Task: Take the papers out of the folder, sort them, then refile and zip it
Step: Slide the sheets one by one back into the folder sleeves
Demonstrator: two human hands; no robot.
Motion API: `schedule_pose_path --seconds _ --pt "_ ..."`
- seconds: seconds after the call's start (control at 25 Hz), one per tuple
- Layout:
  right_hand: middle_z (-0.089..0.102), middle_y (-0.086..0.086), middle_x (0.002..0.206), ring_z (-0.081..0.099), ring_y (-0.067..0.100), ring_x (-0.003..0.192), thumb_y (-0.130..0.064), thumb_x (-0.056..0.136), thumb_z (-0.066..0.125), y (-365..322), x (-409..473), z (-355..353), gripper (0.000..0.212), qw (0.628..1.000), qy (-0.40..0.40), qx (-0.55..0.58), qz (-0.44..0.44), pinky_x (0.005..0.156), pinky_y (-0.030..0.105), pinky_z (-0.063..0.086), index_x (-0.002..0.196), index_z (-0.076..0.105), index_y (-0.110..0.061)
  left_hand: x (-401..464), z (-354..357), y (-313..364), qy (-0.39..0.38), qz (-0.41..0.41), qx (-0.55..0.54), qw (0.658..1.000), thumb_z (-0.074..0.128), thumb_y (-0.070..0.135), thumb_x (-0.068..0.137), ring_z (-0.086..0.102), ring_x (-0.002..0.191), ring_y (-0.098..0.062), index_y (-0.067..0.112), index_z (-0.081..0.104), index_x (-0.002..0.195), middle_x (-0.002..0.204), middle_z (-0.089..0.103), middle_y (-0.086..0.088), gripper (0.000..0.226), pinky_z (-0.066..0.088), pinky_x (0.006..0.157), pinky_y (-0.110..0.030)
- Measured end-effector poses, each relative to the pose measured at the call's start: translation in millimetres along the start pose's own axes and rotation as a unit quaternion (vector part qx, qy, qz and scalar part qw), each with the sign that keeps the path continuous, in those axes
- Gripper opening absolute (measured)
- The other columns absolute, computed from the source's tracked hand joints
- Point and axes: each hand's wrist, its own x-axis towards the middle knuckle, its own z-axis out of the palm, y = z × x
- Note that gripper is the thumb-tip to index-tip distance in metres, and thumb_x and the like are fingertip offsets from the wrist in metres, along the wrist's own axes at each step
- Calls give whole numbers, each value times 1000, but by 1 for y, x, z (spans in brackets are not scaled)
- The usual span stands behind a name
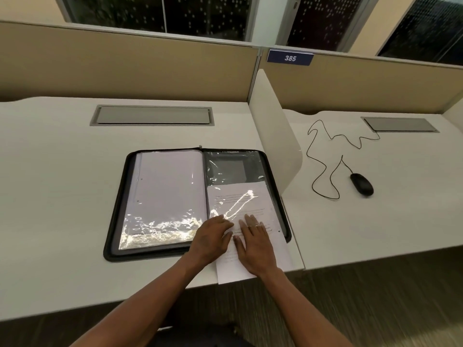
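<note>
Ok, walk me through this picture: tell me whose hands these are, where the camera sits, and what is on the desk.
There is no machine here. A person wears a camera on the head, looking down at their own two hands. On the white desk lies an open black zip folder with clear plastic sleeves. The left hand and right hand rest, fingers fairly straight, on a printed sheet that lies partly under the right-hand sleeve and sticks out over the desk's near edge. Neither hand plainly grips it. Beyond the divider, a black mouse sits on the next desk.

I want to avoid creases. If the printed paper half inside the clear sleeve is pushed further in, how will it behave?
The paper looks thin, so it probably buckles if pushed from its overhanging end. The glossy sleeve may cling or wrinkle.
</note>
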Motion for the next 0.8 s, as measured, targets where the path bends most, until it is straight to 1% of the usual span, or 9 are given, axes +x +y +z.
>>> schedule_pose_path --seconds 0.08,0.2,0.32,0.36,0.4,0.48,0.56,0.68,0.8 --pt "19 -1 166 9 14 154 -55 100 20 -2 -4 6 66 1000 9 2 -4 127 39 7 157 31 -22 2 -4 2 6 -7 -20 1000 64 23 93 64 110 -22 12 72 116 114 72 -5 27 47 100 -34" --pt "6 -6 166 0 14 155 -55 100 11 -4 10 5 66 1000 -9 -15 -11 126 37 0 160 19 -28 1 -5 3 -1 -7 -45 999 60 23 96 63 110 -22 13 72 116 113 72 -5 26 47 96 -32" --pt "-5 -5 164 -6 19 154 -54 95 7 -5 34 1 70 999 -31 -33 -22 126 47 4 160 12 -28 -1 -7 2 9 -1 -69 998 60 20 94 63 106 -17 15 74 111 109 73 -2 23 48 94 -29" --pt "-2 -1 166 -3 24 155 -54 96 13 -6 38 1 70 999 -25 -32 -17 126 48 6 160 16 -25 -1 -7 1 13 -1 -78 997 61 20 93 63 105 -15 15 75 111 109 73 0 22 47 95 -24" --pt "9 6 167 7 28 155 -54 99 24 -6 38 2 69 1000 -9 -22 0 126 47 11 159 25 -21 -1 -7 -1 13 -5 -86 996 62 20 93 63 106 -13 16 74 112 111 72 1 23 44 95 -18" --pt "41 13 155 35 31 145 -54 97 45 -8 33 4 63 999 41 -1 33 122 41 25 146 47 -15 -1 -8 -4 14 -22 -93 995 61 25 94 62 112 -11 18 73 117 118 71 3 27 36 98 -12" --pt "53 11 145 46 28 137 -58 96 44 -11 27 4 63 997 65 15 33 119 35 25 140 54 -14 -2 -8 -8 13 -31 -97 995 60 29 95 61 115 -10 19 71 121 122 70 4 30 33 100 -12" --pt "39 7 158 29 27 149 -56 97 28 -9 32 5 66 999 38 -12 -5 124 42 14 151 42 -20 -2 -6 -9 8 -13 -99 995 57 30 96 61 113 -9 21 71 120 121 70 5 30 40 99 -16" --pt "26 7 164 19 29 153 -47 99 28 -4 46 10 65 999 29 -17 -30 125 47 11 156 33 -16 -1 -9 -7 4 9 -101 995 57 26 95 60 111 -8 21 72 116 119 70 6 27 43 97 -18"
